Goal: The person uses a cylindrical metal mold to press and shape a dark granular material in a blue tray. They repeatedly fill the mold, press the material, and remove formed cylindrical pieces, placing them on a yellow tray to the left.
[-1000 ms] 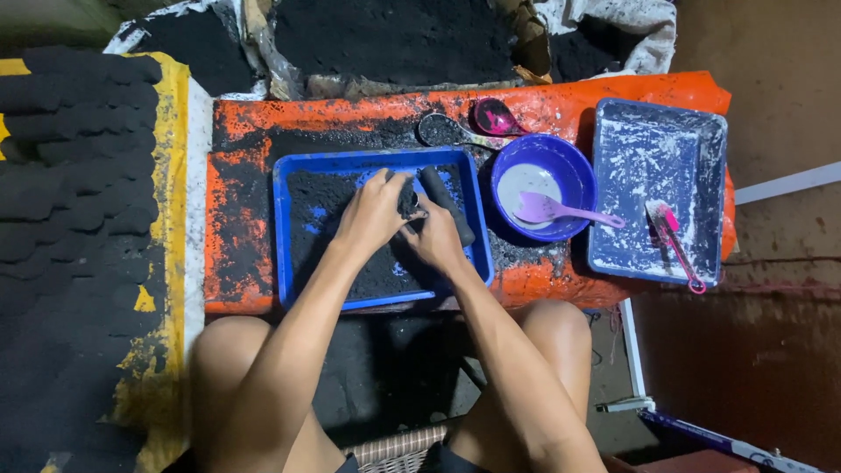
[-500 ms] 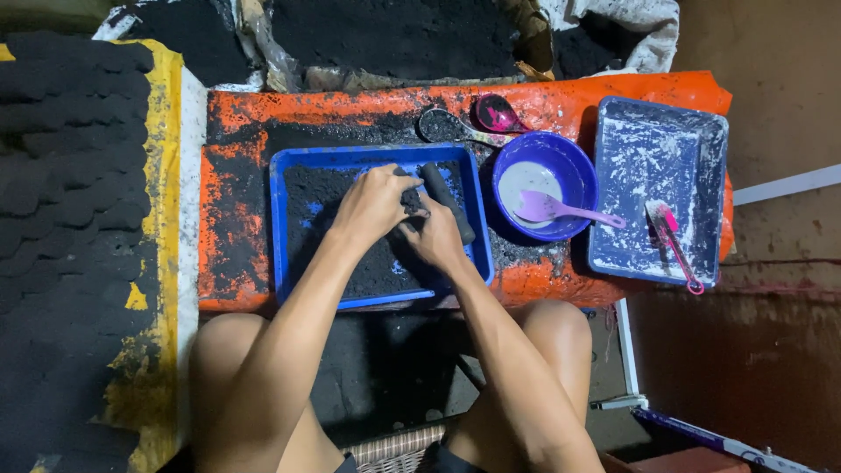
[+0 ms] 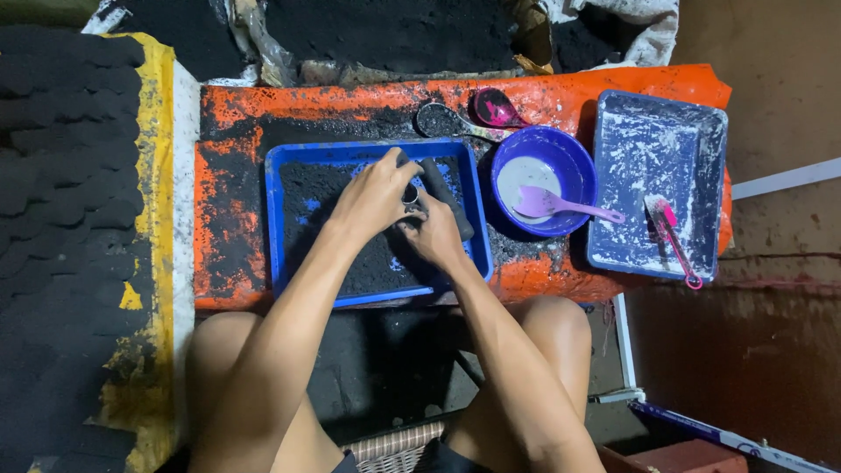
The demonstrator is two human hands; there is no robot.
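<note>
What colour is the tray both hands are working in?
Blue, mostly coated in black powder; the tray shows best in the head view.

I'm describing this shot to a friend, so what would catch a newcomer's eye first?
The two hands, left and right, meet at the centre over a blue tray of black powder, working a small metal ring and a dark rod. The tray sits on a bright orange table smeared black. To the right stand a blue bowl with a pink spoon and a white-dusted tray.

Single head-worn view, looking steeply down, close over a blue tray (image 3: 279, 219) and knees
</note>
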